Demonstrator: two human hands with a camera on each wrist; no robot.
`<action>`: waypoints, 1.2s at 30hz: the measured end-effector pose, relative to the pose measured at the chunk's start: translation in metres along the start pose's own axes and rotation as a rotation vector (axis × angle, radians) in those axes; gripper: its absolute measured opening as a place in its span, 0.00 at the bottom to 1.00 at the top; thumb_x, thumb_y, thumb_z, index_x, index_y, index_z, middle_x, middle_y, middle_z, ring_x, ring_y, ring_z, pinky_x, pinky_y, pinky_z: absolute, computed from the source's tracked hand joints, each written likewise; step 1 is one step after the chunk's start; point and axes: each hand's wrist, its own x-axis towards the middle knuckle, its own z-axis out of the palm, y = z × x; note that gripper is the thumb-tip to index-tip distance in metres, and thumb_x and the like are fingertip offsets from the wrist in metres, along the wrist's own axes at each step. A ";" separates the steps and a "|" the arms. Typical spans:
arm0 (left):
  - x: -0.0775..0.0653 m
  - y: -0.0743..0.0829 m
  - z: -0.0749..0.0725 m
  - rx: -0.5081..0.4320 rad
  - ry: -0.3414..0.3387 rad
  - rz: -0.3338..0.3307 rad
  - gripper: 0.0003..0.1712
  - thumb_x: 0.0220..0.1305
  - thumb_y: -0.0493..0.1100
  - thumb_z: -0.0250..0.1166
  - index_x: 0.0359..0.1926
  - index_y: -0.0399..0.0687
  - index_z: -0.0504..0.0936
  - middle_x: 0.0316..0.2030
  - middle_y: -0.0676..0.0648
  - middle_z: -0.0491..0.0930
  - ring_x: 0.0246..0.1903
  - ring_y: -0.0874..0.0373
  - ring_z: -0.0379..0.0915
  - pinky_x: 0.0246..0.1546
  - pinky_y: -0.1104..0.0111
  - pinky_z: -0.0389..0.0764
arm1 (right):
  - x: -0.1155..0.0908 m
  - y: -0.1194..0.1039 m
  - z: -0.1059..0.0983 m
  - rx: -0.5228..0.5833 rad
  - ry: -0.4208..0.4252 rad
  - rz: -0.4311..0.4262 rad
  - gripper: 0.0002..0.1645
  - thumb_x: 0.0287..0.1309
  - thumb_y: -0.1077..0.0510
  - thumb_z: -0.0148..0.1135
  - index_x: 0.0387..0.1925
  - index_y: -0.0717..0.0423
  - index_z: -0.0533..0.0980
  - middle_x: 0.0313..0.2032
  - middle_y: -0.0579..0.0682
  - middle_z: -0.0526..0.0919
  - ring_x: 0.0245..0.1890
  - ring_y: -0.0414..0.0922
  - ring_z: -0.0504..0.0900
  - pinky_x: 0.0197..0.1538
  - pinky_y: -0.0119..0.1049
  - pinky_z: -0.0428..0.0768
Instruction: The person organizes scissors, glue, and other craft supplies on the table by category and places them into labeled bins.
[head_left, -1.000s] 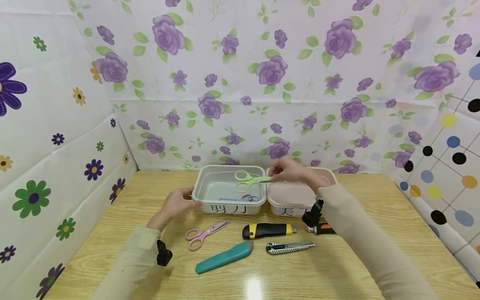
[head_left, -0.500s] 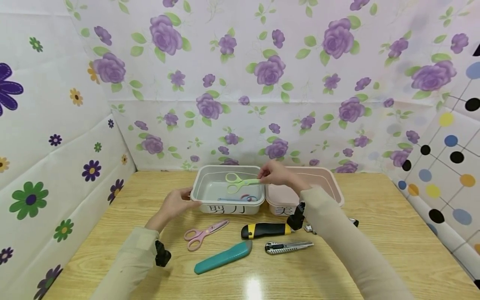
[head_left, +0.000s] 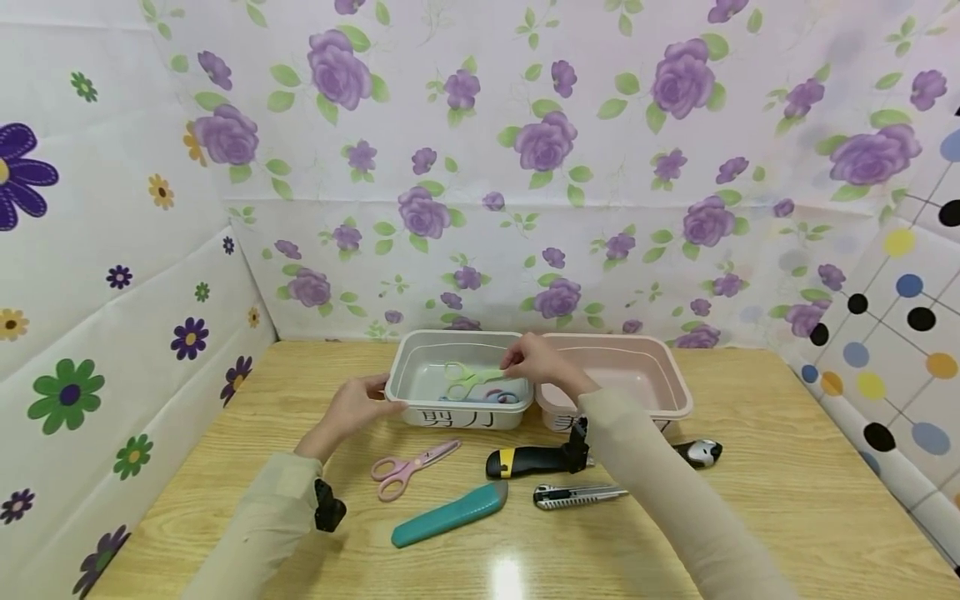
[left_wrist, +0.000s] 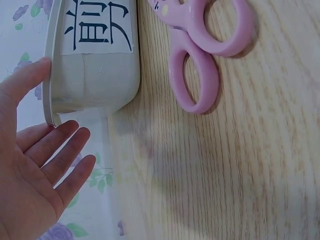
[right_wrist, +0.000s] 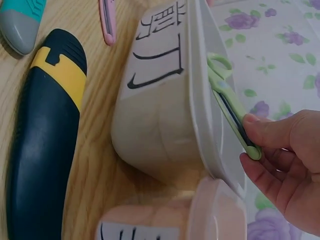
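Note:
Over the grey plastic box, my right hand pinches light green scissors at the blade end between thumb and fingers. Their handle loops point left, inside the box's opening. Blue and red scissors lie in the same box, partly hidden by the green pair. My left hand rests at the box's left end, its thumb against the rim and its fingers extended in the left wrist view. Pink scissors lie on the table in front of that hand.
A pink box stands against the grey box's right side. In front lie a black and yellow utility knife, a silver cutter, a teal-handled cutter and a knife partly behind my right sleeve. Flowered cloth hangs behind.
My right hand has moved left and lowered the green scissors from above the pink box's edge into the grey box's opening. The left hand stays at the grey box.

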 end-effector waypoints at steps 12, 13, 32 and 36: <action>0.001 0.000 0.002 0.020 0.002 -0.032 0.37 0.48 0.47 0.70 0.57 0.33 0.70 0.42 0.38 0.80 0.39 0.48 0.77 0.37 0.61 0.77 | 0.004 -0.003 0.013 0.080 -0.002 0.007 0.16 0.54 0.64 0.61 0.43 0.71 0.77 0.38 0.60 0.81 0.39 0.50 0.79 0.42 0.37 0.77; 0.001 0.001 0.002 0.023 0.003 -0.034 0.37 0.49 0.46 0.70 0.57 0.33 0.70 0.42 0.38 0.80 0.39 0.48 0.77 0.37 0.61 0.77 | 0.004 -0.003 0.012 0.079 0.004 -0.001 0.17 0.54 0.63 0.61 0.44 0.70 0.76 0.39 0.59 0.81 0.40 0.51 0.79 0.43 0.37 0.77; 0.005 0.002 0.000 0.035 0.004 -0.018 0.35 0.49 0.45 0.70 0.57 0.33 0.71 0.40 0.38 0.80 0.37 0.49 0.77 0.35 0.62 0.77 | -0.010 -0.021 0.003 0.170 -0.007 -0.074 0.18 0.54 0.59 0.62 0.45 0.66 0.76 0.37 0.57 0.81 0.38 0.48 0.79 0.42 0.35 0.77; 0.005 0.004 -0.001 0.039 -0.003 -0.023 0.35 0.50 0.44 0.69 0.57 0.33 0.70 0.40 0.38 0.80 0.38 0.49 0.76 0.36 0.62 0.76 | -0.014 -0.029 0.009 0.168 -0.042 -0.130 0.20 0.54 0.59 0.62 0.47 0.66 0.75 0.40 0.59 0.80 0.38 0.48 0.80 0.40 0.34 0.78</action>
